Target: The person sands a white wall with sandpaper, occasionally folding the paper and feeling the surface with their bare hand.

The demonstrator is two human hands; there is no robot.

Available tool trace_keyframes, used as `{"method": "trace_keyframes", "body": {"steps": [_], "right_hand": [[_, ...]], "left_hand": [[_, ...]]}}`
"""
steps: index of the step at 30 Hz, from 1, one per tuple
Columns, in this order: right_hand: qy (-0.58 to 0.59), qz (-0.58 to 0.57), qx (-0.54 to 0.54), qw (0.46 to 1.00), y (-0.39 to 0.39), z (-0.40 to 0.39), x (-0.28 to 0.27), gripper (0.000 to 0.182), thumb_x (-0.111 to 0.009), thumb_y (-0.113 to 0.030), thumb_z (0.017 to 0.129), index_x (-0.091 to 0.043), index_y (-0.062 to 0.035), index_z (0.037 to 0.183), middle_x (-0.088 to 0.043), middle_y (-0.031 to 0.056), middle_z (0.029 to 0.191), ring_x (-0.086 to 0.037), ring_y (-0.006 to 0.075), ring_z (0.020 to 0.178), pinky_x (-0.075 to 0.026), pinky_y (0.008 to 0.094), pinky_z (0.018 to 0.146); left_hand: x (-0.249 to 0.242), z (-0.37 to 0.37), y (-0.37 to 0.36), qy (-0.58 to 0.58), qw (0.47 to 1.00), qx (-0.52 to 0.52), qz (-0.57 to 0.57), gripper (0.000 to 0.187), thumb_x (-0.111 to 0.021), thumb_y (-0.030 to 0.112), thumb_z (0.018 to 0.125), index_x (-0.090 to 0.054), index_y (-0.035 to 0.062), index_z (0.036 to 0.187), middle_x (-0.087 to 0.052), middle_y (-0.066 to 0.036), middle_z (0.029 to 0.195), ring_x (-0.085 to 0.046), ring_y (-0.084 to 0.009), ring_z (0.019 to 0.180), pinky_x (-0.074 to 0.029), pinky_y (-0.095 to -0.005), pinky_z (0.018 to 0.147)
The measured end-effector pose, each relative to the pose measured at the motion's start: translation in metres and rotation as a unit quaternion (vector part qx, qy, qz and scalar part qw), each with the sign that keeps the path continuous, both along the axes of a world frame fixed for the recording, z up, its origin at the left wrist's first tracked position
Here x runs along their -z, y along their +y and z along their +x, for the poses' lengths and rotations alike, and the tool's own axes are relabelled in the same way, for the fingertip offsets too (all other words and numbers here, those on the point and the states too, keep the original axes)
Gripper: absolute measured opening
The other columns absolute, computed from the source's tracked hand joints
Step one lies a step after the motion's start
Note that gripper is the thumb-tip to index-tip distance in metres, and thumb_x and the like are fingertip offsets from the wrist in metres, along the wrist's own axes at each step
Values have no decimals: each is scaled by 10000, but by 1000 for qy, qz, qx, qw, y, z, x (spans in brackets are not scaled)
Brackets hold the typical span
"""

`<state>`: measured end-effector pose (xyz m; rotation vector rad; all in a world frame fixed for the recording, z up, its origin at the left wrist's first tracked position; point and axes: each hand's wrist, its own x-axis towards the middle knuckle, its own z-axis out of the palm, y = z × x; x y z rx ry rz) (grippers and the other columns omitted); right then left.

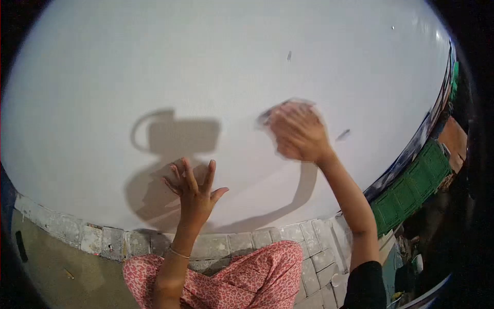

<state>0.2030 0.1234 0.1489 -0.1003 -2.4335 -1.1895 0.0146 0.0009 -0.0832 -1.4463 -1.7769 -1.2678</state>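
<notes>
A broad white wall panel [247,67] fills most of the head view. My left hand [194,190] is held up at its lower middle, fingers spread and nothing in them. Its palm side overlaps the panel in this view. Further right and higher, my right hand [301,131] lies over the panel surface, smeared by motion. A dark, thin edge [264,117] pokes out at its upper left, from something under the fingers that I cannot make out. Small grey marks [343,135] dot the panel to the right of that hand, and another grey mark [289,55] shows above it.
Shadows of my head and arms fall on the panel. Grey paving blocks [211,246] run along its foot, before my patterned trousers [247,275]. At the right stand a green plastic crate [411,188] and clutter. A brownish floor [56,257] lies at the lower left.
</notes>
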Motion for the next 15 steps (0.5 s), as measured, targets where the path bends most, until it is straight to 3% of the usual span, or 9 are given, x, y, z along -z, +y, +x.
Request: {"method": "trace_keyframes", "body": {"steps": [1,2,3,4,7,10,12,13,15], "right_hand": [[110,57,-115,986,5,4,-23,463,-564,-236,803,-547,-112,1250,-486,95,1332,-417,261,1270,-280,419,1071],[228,72,-63,969,4,8,-37,424,-503,-157,824,-544,9,1212,-488,184,1305,-406,339,1266,-288,446,1058],[360,36,-102,927,5,6,-50,418,-460,-103,842,-516,45,1228,-461,214,1323,-375,366,1280,-254,456,1074],[357,41,-99,928,10,6,-56,418,-460,-103,842,-516,45,1228,-461,214,1323,-375,366,1280,-254,456,1074],[556,-103,-204,799,-2,-14,-52,456,-426,-59,851,-454,47,1294,-412,208,1372,-304,357,1326,-185,447,1101],[370,0,-101,924,-18,-30,-4,535,-485,-46,779,-436,37,1305,-427,182,1370,-310,363,1324,-177,463,1094],[41,-90,-31,995,-21,-29,27,550,-540,-173,786,-467,-111,1329,-430,84,1388,-349,234,1319,-191,447,1097],[-64,86,-81,991,-22,-24,37,548,-556,-273,802,-466,-217,1339,-429,-4,1394,-351,165,1317,-174,427,1116],[-76,78,-64,992,-14,-12,29,529,-559,-298,808,-479,-240,1328,-428,-32,1393,-348,157,1318,-167,417,1121]], "left_hand": [[-1,0,2,-7,1000,1,3,981,-734,509,676,-169,330,1458,94,-285,1476,77,-545,1330,4,-744,953],[-1,1,1,-19,1000,4,2,962,-718,522,688,-157,363,1453,70,-263,1485,33,-543,1332,-1,-758,942],[-2,2,0,-29,1000,8,1,944,-702,535,699,-144,395,1448,45,-240,1493,-11,-540,1334,-6,-772,930],[-2,2,-1,-31,999,12,4,944,-702,535,699,-144,395,1448,45,-240,1493,-11,-540,1334,-6,-772,930],[-2,2,-4,0,1000,-11,-14,975,-714,538,682,-174,308,1460,93,-289,1476,91,-539,1332,10,-739,958],[-3,2,-4,14,1000,-16,-12,975,-703,547,689,-170,291,1464,83,-296,1474,85,-543,1331,18,-738,957],[-4,2,-3,-26,1000,16,6,943,-695,538,708,-144,370,1455,49,-259,1487,2,-545,1333,-6,-769,928],[-5,2,-3,-23,1000,16,6,943,-695,538,708,-144,370,1455,49,-259,1487,2,-545,1333,-6,-769,928],[-4,3,-4,-26,1000,-4,-14,958,-706,539,695,-147,371,1454,46,-267,1484,23,-541,1335,0,-764,935]]}}
